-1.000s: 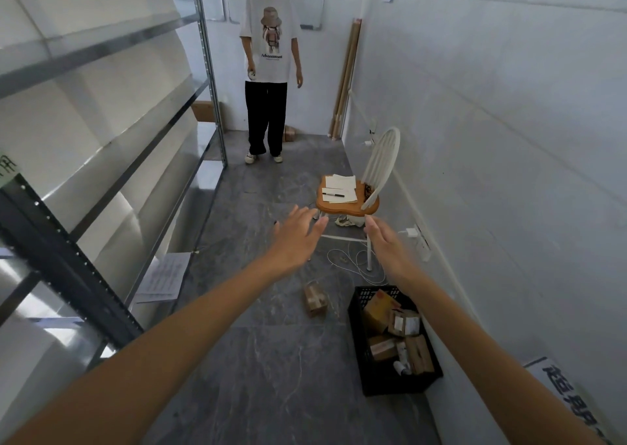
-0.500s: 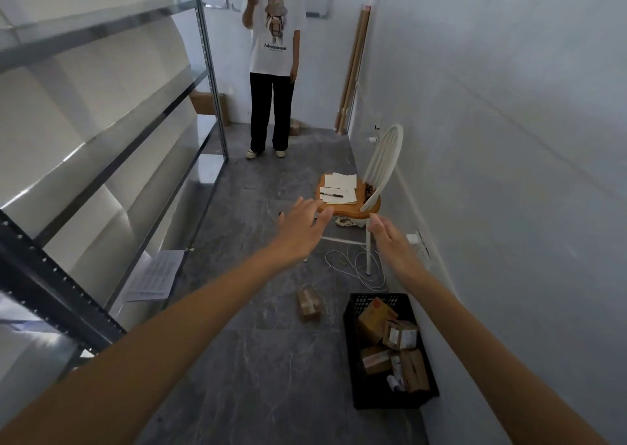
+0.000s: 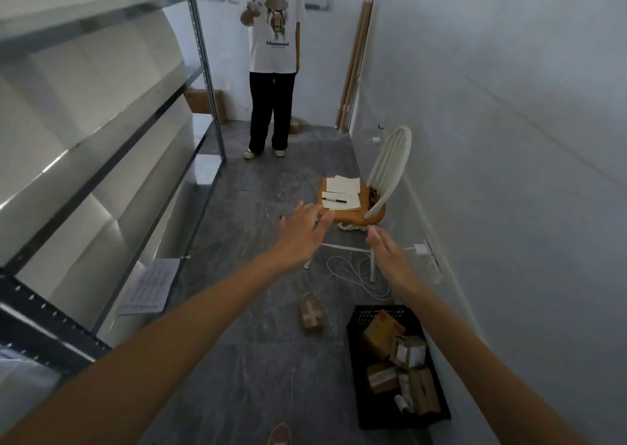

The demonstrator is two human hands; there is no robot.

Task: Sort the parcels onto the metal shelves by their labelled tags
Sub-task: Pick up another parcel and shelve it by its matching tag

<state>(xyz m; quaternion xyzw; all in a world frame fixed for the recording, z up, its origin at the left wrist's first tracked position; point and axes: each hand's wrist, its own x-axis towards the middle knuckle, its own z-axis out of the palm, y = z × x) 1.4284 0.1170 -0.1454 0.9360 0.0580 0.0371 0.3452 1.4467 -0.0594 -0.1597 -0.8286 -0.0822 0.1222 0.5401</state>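
Observation:
Both my arms stretch forward over the grey floor. My left hand (image 3: 302, 229) is held out with straight fingers and holds nothing. My right hand (image 3: 386, 253) is also flat and empty, palm turned inward. Below them a small brown parcel (image 3: 311, 314) lies on the floor. A black crate (image 3: 373, 414) by the right wall holds several taped cardboard parcels (image 3: 381, 334). The metal shelves (image 3: 112, 159) run along the left side, their levels bare. A person in a white T-shirt (image 3: 276, 37) stands at the far end with a small grey object (image 3: 252, 8) in a raised hand.
A white chair with a wooden seat (image 3: 368, 214) stands by the right wall, with papers and a pen on it. A white cable (image 3: 353, 271) loops on the floor beneath it. A printed sheet (image 3: 149, 285) lies by the shelf foot. A cardboard box (image 3: 203, 103) sits far left.
The person at the far end has raised a hand with a small grey object to chest height. My arms stay stretched forward, hands empty; the view has tilted down a little.

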